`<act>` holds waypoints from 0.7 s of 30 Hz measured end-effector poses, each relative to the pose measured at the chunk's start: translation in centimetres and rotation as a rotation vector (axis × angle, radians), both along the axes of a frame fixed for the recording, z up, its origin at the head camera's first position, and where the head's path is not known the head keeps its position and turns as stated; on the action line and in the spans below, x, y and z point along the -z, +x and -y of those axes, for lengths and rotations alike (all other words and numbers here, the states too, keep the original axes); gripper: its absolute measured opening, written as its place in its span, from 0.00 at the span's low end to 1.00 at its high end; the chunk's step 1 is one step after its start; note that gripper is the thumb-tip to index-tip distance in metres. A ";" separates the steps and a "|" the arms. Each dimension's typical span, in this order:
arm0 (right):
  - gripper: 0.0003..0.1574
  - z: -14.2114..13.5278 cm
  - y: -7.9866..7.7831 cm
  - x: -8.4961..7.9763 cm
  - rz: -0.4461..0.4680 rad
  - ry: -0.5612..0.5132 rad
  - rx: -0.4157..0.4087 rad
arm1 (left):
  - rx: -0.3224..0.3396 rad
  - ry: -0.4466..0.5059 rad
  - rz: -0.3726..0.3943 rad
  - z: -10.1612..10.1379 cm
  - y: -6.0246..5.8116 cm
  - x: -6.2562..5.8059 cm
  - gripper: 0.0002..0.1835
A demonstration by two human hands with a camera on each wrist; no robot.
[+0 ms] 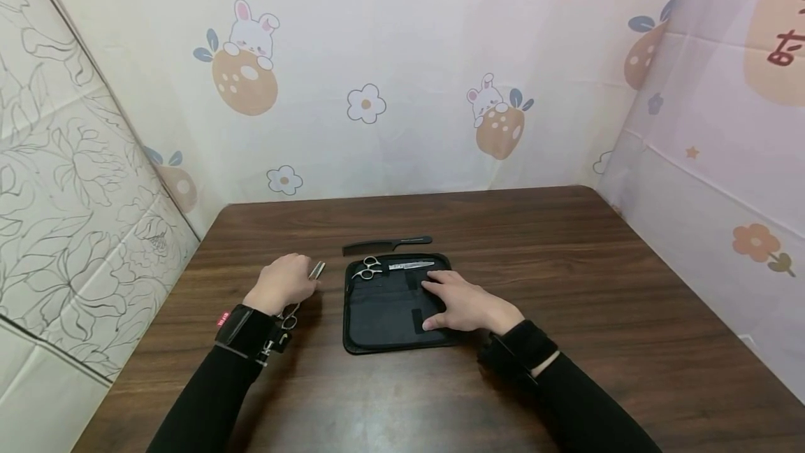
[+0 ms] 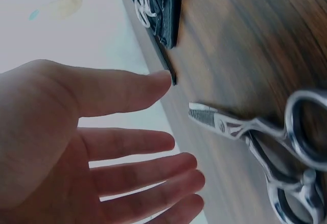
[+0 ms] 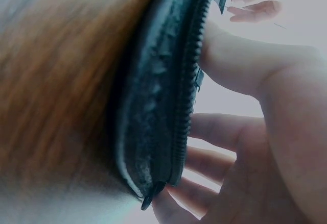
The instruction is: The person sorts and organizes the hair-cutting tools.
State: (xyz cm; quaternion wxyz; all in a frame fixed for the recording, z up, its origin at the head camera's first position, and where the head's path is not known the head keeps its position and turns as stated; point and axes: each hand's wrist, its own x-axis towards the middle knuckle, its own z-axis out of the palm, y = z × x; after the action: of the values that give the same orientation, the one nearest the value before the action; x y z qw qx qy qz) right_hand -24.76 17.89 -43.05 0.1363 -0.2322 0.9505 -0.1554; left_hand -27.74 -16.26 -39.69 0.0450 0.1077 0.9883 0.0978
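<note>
A pair of thinning scissors [image 1: 317, 270] lies on the table left of a black zip case [image 1: 377, 320]. My left hand [image 1: 286, 284] hovers over them, covering their middle in the head view. In the left wrist view its fingers [image 2: 148, 169] are extended and apart from the scissors' toothed tip [image 2: 203, 116]. The case lies open and flat, with a second pair of scissors [image 1: 409, 265] across its upper part. My right hand [image 1: 468, 303] rests on the case's right side with fingers spread; its thumb and fingers reach over the zipped edge [image 3: 186, 91] in the right wrist view.
A black comb [image 1: 377, 247] with a handle lies just behind the case. The brown wooden table [image 1: 534, 243] meets a printed cloth backdrop [image 1: 409, 145] at the back, with more cloth along both sides.
</note>
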 end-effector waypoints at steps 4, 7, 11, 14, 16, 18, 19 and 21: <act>0.49 0.0 0.0 0.0 -0.002 0.002 -0.006 | 0.000 -0.008 0.044 0.7 0.5 -0.2 0.17; 0.50 -0.1 0.1 0.0 -0.004 0.004 -0.007 | -0.020 -0.011 0.108 1.1 1.0 -0.3 0.17; 0.50 -0.2 0.2 -0.1 -0.005 0.006 -0.011 | -0.054 -0.024 0.199 1.4 1.7 -0.2 0.19; 0.50 -0.1 0.2 0.0 -0.004 0.000 -0.017 | -0.065 -0.051 0.231 1.7 2.2 -0.3 0.21; 0.50 -0.1 0.2 -0.1 -0.004 0.005 -0.017 | -0.068 -0.067 0.239 1.9 2.3 -0.3 0.22; 0.50 -0.1 0.2 -0.1 -0.005 0.003 -0.018 | -0.066 -0.083 0.241 2.1 2.4 -0.4 0.23; 0.50 -0.1 0.1 -0.1 -0.006 0.003 -0.018 | -0.067 -0.090 0.245 2.1 2.4 -0.4 0.24; 0.50 -0.1 0.1 -0.1 -0.005 0.006 -0.015 | -0.061 -0.100 0.249 2.1 2.4 -0.5 0.26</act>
State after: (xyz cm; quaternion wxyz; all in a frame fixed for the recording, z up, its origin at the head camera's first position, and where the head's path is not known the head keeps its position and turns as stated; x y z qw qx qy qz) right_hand -24.66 18.04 -42.95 0.1356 -0.2394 0.9495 -0.1507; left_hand -25.35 -18.40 -39.22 0.1697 0.0625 0.9815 0.0622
